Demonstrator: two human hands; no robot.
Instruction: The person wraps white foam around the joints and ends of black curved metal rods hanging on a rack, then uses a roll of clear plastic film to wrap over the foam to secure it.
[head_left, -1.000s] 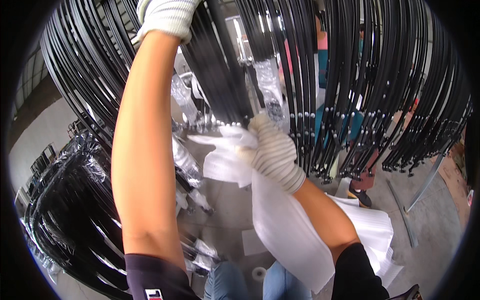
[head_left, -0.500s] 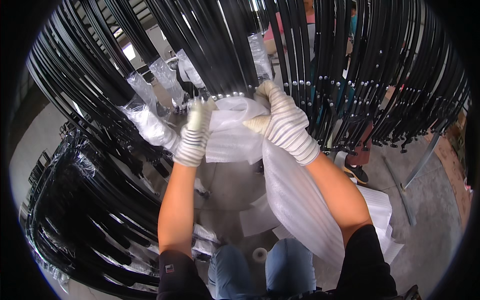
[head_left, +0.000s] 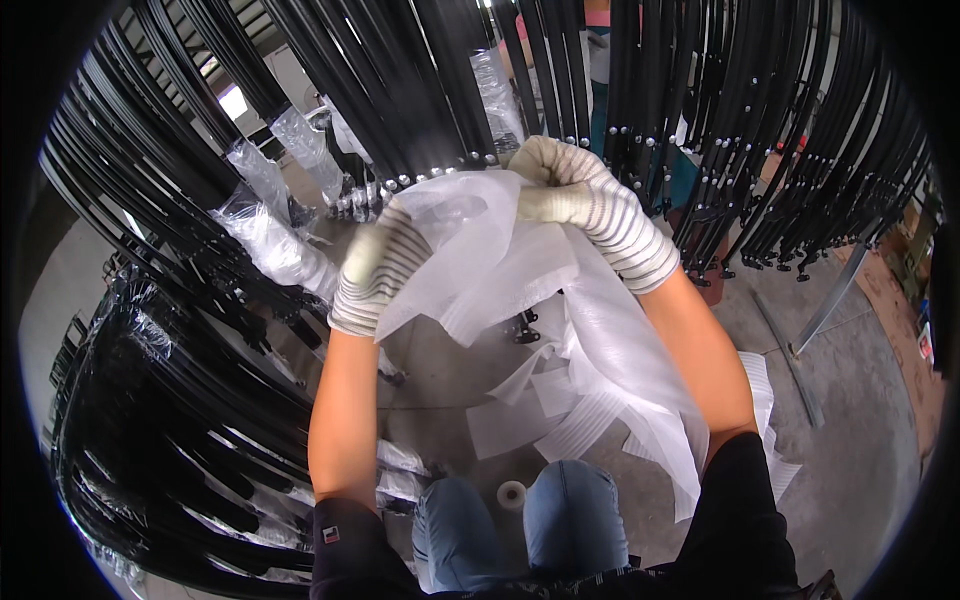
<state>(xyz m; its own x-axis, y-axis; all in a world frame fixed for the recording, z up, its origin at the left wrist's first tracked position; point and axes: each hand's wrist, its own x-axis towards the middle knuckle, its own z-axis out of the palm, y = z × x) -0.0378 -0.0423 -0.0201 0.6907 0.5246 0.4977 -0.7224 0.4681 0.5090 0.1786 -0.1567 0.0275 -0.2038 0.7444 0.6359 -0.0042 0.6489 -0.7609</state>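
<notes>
A white translucent foam sheet (head_left: 475,285) wraps around the lower end of a bundle of long black tubes (head_left: 400,110) in front of me. Both my hands wear white gloves with grey stripes. On the bundle's right side, my right hand (head_left: 600,205) is closed, pinching the sheet between thumb and fingers. At the left edge of the sheet is my left hand (head_left: 380,265); its thumb is smeared by motion and its fingers are partly hidden behind the sheet. A second long foam piece (head_left: 625,345) hangs down beside my right forearm.
Black tubes (head_left: 760,110) hang in rows to the right. Some bundle ends at left have clear plastic wrap (head_left: 275,240). A plastic-wrapped stack of tubes (head_left: 190,420) lies lower left. Loose foam sheets (head_left: 510,425) and a small roll (head_left: 511,495) are below. A person (head_left: 600,60) stands behind the tubes.
The foam sheet's free part now folds across the front of the bundle and hangs lower. My right hand has shifted slightly right, my left slightly left and down. More loose sheets show below.
</notes>
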